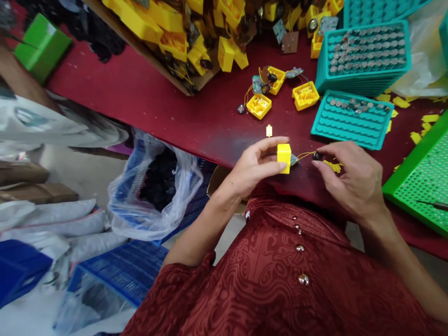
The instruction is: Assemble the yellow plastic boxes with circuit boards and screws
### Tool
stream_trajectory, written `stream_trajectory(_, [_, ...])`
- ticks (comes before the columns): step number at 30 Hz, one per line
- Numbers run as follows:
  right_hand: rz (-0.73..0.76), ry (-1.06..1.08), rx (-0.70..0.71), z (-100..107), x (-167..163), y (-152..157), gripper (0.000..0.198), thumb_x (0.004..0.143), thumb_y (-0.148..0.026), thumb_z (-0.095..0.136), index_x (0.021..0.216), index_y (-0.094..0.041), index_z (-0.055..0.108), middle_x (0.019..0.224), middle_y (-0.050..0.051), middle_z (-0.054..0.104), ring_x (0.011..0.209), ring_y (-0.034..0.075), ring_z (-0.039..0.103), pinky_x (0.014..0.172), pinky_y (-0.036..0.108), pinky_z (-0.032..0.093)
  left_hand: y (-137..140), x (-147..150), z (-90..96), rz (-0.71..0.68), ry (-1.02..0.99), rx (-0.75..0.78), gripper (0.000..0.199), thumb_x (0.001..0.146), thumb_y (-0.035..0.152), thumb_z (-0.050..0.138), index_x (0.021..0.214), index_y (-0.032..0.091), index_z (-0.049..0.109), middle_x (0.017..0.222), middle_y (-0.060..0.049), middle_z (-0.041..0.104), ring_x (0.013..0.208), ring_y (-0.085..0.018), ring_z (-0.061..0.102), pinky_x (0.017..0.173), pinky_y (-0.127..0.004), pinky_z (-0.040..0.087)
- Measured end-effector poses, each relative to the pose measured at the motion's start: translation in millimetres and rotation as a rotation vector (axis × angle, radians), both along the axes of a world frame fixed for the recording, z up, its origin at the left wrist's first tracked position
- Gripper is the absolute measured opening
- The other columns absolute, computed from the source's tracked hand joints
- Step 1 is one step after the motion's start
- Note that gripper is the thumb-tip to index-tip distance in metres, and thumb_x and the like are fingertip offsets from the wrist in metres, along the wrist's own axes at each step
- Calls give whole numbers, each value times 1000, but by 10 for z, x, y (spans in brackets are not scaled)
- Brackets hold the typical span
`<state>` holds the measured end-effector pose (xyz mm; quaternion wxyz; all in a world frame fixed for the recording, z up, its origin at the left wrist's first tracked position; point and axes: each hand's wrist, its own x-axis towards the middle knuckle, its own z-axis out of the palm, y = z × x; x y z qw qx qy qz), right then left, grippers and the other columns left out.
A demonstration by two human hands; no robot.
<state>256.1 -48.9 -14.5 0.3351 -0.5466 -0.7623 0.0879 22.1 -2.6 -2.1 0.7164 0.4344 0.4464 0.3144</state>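
My left hand [257, 161] grips a small yellow plastic case [283, 157] between thumb and fingers. Out of the case's right side sticks a small circuit board [294, 159], with thin yellow wires [306, 154] running right. At their end is a small round black part [317, 156], pinched by the thumb and fingertips of my right hand [353, 175]. A little yellow cover [269, 130] lies on the red table just beyond my left hand. Several yellow pieces [334, 166] lie partly hidden by my right hand. Open yellow cases [259, 107] with wired parts rest farther back.
Button cells fill a stack of teal trays [364, 81]; a single teal tray [353, 126] lies in front. A cardboard box [154, 63] holds many yellow cases. At right is a green perforated tray [425, 186]. Another person's arm [26, 79] shows at left, above blue crates [119, 270].
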Motion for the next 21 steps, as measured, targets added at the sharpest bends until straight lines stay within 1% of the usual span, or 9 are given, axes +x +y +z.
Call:
stream_trajectory(2, [5,7,19,43,7,43,10,97,-20,72,107,-17,73,96,6,75,90,20,70,82,34,55,14,17,4,26,-100,-192,50,75,30,88,119,17,67,112,-7,77,100,-21,79,85,-32,65])
stream_trajectory(3, [0,12,17,58,9,61,10,98,-20,71,107,-17,73,95,6,74,89,20,69,82,34,55,16,27,8,40,-121,-254,47,77,32,88,115,16,66,108,-7,76,97,-21,79,81,-30,65])
stream_trajectory(5, [-20,19,-13,72,14,89,10,99,-23,69,108,-19,72,96,7,74,90,21,69,84,36,55,13,51,15,50,-132,-312,43,82,39,86,111,16,64,104,-7,76,90,-20,80,75,-28,65])
stream_trajectory(8, [-40,26,-61,62,36,107,10,100,-26,67,108,-22,72,98,8,74,91,22,69,86,39,55,10,83,22,42,-91,-278,47,88,50,81,119,19,63,104,-5,76,79,-16,78,66,-25,63])
stream_trajectory(10, [-51,41,-58,49,61,113,9,99,-25,68,107,-23,72,99,8,74,91,23,68,85,39,55,27,99,36,31,-60,-229,47,91,51,79,121,20,63,102,-4,75,76,-14,77,61,-21,60])
stream_trajectory(13, [-75,52,-38,39,107,131,8,98,-24,70,106,-22,72,103,8,75,96,24,70,85,39,55,78,123,73,8,-44,-192,45,92,52,80,112,16,64,97,-5,76,79,-15,79,63,-20,60])
stream_trajectory(16, [-81,46,-9,46,147,153,8,97,-23,71,105,-22,72,103,7,76,98,25,71,83,38,55,127,155,106,3,4,-191,48,94,59,77,106,14,65,94,-7,78,83,-18,81,65,-22,62])
stream_trajectory(18, [-79,56,3,49,161,153,8,97,-23,71,104,-23,72,103,6,76,98,24,71,83,38,54,142,177,110,35,71,-173,49,94,62,76,101,15,66,91,-5,77,78,-15,79,61,-19,60])
stream_trajectory(21, [-78,87,14,34,163,117,8,96,-22,71,104,-24,72,100,5,76,95,23,71,81,37,54,130,206,103,99,143,-153,45,95,59,78,91,16,65,83,-2,74,65,-9,71,53,-15,53])
